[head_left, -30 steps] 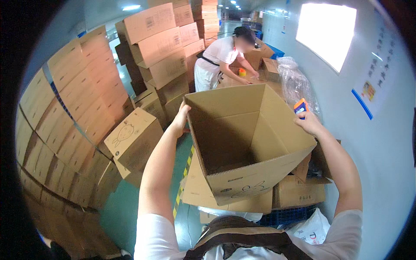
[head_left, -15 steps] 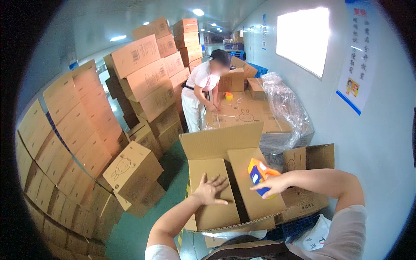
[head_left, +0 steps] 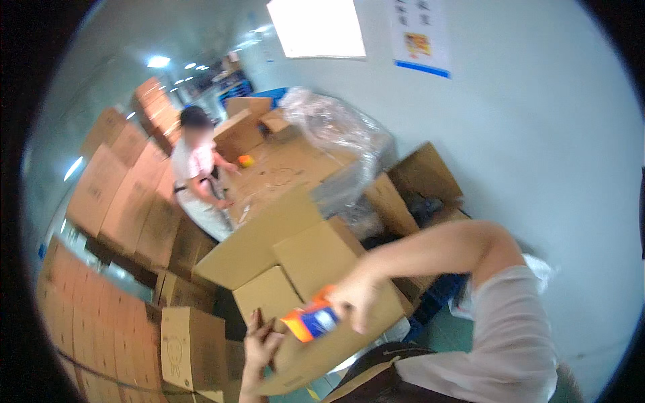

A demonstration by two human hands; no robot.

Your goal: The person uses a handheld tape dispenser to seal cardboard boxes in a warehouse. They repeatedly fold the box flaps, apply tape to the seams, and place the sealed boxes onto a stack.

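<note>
A cardboard box (head_left: 336, 245) stands tilted in front of me, its two side flaps folded inward and its far flap (head_left: 259, 235) raised. My right hand (head_left: 359, 295) grips an orange, yellow and blue tape dispenser (head_left: 314, 324) above the near part of the box. The dispenser's narrow end points left, toward my other hand. At the near left side of the box, my left hand (head_left: 262, 344) is open with its fingers apart, beside the left flap (head_left: 269, 299). Motion blur hides whether its fingers press on the cardboard.
Across from me a person (head_left: 198, 174) leans at a surface of cartons (head_left: 282, 154), where another orange dispenser (head_left: 246, 160) lies. Clear plastic wrap (head_left: 329, 121) and an open carton (head_left: 426, 178) are by the wall. Tall stacks of cartons (head_left: 101, 302) fill the left.
My view has turned to the right and tilted. The dispenser in my right hand has gone from the right flap to the box's near side. My left hand has slid off the left flap's middle.
</note>
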